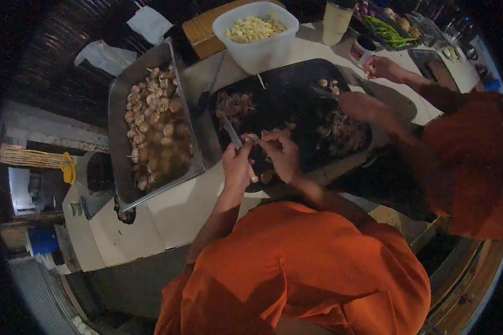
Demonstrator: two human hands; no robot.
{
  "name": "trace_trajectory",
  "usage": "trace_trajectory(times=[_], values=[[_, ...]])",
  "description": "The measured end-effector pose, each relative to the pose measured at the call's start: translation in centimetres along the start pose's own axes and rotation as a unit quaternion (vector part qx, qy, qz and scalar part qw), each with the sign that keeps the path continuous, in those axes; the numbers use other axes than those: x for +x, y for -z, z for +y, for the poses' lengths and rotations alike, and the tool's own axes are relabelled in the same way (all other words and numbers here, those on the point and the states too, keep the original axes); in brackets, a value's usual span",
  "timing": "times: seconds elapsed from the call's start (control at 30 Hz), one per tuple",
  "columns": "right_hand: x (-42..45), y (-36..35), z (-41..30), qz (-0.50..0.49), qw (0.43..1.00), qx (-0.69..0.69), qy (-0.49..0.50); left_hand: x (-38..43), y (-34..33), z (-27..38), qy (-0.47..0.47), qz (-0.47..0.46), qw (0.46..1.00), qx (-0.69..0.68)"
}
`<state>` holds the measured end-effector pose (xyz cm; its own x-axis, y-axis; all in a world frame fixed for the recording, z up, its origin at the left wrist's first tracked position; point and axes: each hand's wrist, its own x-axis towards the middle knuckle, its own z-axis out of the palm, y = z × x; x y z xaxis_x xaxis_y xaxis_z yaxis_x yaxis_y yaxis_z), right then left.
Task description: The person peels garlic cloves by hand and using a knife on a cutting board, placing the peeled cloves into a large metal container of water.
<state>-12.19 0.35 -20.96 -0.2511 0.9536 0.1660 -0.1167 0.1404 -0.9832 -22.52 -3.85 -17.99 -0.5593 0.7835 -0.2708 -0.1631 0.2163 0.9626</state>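
Note:
My left hand [237, 161] is closed around a small knife [232, 133], its blade pointing up and left and its light handle end showing below the palm. Between the fingertips of both hands is a pale garlic clove [252, 137]. My right hand [283, 155] pinches at the clove from the right. Both hands are above the near edge of a black tray [285, 100], where heaps of garlic skins [237, 104] lie. Left of it, a metal basin [202, 157] holds many garlic bulbs [157, 94], some under brownish water.
A white plastic tub [257, 54] of peeled cloves stands behind the tray. At right, a co-worker's hands [356, 104] work over the same tray, one near a blade. A mug [362, 49], a tumbler [336, 23] and a tray of green chillies [387, 31] stand farther back.

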Motion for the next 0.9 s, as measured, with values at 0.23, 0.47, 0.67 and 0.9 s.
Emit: trace_trajectory(times=[0.23, 0.47, 0.67, 0.9], values=[[0.3, 0.9, 0.0, 0.006, 1.0, 0.003, -0.006, 0.8, 0.8, 0.6, -0.029, 0.028, 0.999, -0.007], [2.7, 2.5, -1.7, -0.197, 0.969, 0.044, -0.142, 0.5, 0.5, 2.6, -0.057, -0.101, 0.972, 0.203], [2.9, 2.7, 0.2, -0.177, 0.982, -0.03, -0.058, 0.2, 0.0, 2.1, -0.067, -0.106, 0.97, 0.207], [1.6, 1.3, -0.7, -0.15, 0.952, -0.23, 0.136, 0.7, 0.5, 0.7, -0.01, -0.067, 0.996, 0.055]])
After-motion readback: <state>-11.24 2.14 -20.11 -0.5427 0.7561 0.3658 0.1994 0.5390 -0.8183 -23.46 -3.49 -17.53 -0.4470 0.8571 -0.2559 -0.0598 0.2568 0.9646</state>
